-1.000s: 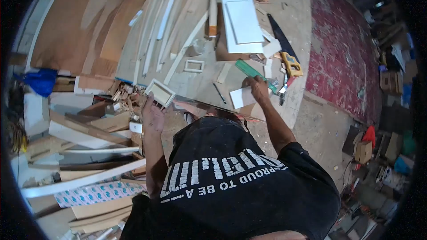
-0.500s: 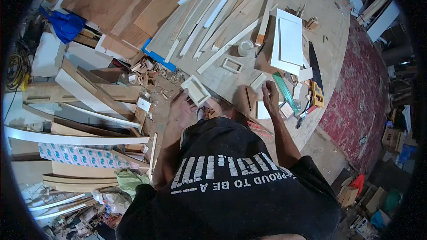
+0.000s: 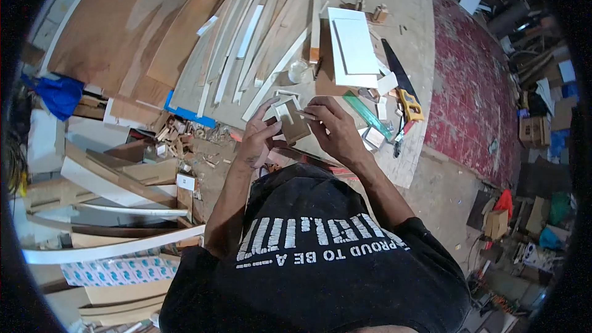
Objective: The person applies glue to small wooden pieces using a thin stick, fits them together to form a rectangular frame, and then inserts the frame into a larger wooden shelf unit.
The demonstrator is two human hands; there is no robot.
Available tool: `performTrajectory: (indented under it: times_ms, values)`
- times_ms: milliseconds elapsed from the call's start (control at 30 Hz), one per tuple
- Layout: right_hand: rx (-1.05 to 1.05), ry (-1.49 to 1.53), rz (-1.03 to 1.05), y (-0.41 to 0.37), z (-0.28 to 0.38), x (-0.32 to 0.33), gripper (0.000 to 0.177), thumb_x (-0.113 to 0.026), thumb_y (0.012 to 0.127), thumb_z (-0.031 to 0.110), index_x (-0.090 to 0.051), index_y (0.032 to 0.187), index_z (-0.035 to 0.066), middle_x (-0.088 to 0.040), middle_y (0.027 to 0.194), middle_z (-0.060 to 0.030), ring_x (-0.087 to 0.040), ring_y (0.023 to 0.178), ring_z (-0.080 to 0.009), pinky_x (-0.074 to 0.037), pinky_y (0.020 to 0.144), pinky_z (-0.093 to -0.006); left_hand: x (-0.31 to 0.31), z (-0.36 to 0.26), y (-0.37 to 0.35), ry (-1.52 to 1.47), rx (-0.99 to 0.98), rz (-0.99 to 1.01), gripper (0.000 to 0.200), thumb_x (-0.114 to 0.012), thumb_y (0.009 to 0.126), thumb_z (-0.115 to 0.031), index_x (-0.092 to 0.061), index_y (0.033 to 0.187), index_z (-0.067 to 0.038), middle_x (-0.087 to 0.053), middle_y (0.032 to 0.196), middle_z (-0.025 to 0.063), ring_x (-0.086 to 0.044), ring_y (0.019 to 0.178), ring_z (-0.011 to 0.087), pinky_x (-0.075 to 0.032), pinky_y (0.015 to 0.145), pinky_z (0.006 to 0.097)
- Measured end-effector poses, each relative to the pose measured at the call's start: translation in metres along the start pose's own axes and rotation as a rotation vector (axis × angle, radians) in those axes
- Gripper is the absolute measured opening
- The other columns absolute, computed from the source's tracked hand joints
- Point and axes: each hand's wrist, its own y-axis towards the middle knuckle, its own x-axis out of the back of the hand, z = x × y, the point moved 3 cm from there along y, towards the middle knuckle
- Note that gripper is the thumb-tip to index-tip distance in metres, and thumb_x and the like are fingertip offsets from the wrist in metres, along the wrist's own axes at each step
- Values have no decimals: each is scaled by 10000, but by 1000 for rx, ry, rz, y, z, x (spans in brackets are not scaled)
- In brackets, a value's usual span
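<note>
In the head view, my left hand grips a small, pale, open wooden box by its left side, tilted above the workbench's near edge. My right hand pinches a short thin strip of wood between thumb and fingers, right at the box's upper right rim. Just beyond the box, partly covered by it, a small rectangular wooden frame lies on the bench. A clear round container stands a little farther back.
On the workbench lie white panels, long wooden strips, a green ruler and a handsaw with a yellow handle. Boards and offcuts are stacked at the left. A worn red surface is at the right.
My right hand has come left from the bench with the small wood strip and is now at the box. The box has moved slightly right and turned. The view has swung right.
</note>
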Motion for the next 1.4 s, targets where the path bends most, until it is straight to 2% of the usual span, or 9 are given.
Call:
performTrajectory:
  times_ms: [33,233,400,467,800,867,967,1133,1400]
  values:
    - [-1,18,36,-1,1,5,287,-659,859,-15,-621,1141,24,-604,1132,-147,-667,969,-297,-584,728,-358,-4,-2,3,3,-6,29,640,-597,927,-29,-315,1500,-63,-617,1240,158,-636,1098,235,-601,846,399]
    - [11,-91,66,-1,12,13,324,-629,841,-33,-608,1159,28,-595,1167,-156,-673,978,-355,-603,795,-398,-13,-8,11,7,-8,143,718,-627,892,-65,-277,1519,-71,-605,1265,179,-673,1068,277,-637,797,434]
    - [84,-197,87,1,7,4,314,-621,856,-11,-609,1167,28,-621,1126,-137,-704,903,-329,-619,712,-394,-23,-17,10,69,-12,178,758,-620,871,-39,-252,1533,-79,-600,1262,200,-674,1068,277,-640,799,426]
    - [113,-222,94,3,8,2,304,-624,863,3,-610,1166,31,-627,1121,-131,-710,886,-317,-624,693,-388,-28,-20,9,178,15,178,713,-469,838,65,-274,1516,-34,-578,1290,194,-643,1132,279,-632,841,401]
    - [125,-166,132,2,-1,-6,298,-687,819,24,-684,1112,77,-650,1097,-89,-709,891,-258,-618,715,-351,-26,-19,4,175,-38,188,666,-528,879,54,-310,1503,-22,-580,1275,193,-634,1115,247,-615,880,379]
    - [156,-187,122,3,2,-4,274,-689,818,39,-674,1090,67,-665,1070,-93,-714,890,-257,-620,722,-348,-26,-20,4,230,-11,172,728,-550,843,41,-278,1517,10,-594,1264,206,-640,1111,246,-559,957,359]
    - [182,-232,118,1,3,0,298,-698,789,38,-688,1083,87,-665,1061,-75,-710,896,-252,-610,734,-344,-23,-17,5,244,-40,195,660,-559,880,50,-332,1496,-18,-574,1287,190,-624,1126,233,-588,919,363]
    - [193,-244,257,-6,7,6,293,-714,778,14,-706,1059,97,-653,1050,-68,-688,870,-257,-596,700,-365,-20,-13,6,204,-42,195,668,-576,871,46,-334,1492,3,-568,1304,196,-618,1141,229,-550,962,355]
    - [272,-313,43,-5,9,9,261,-711,764,10,-698,1018,68,-656,1006,-74,-687,830,-246,-587,661,-358,-27,-15,5,169,-18,245,710,-578,843,34,-315,1502,9,-575,1296,198,-619,1139,226,-546,968,352]
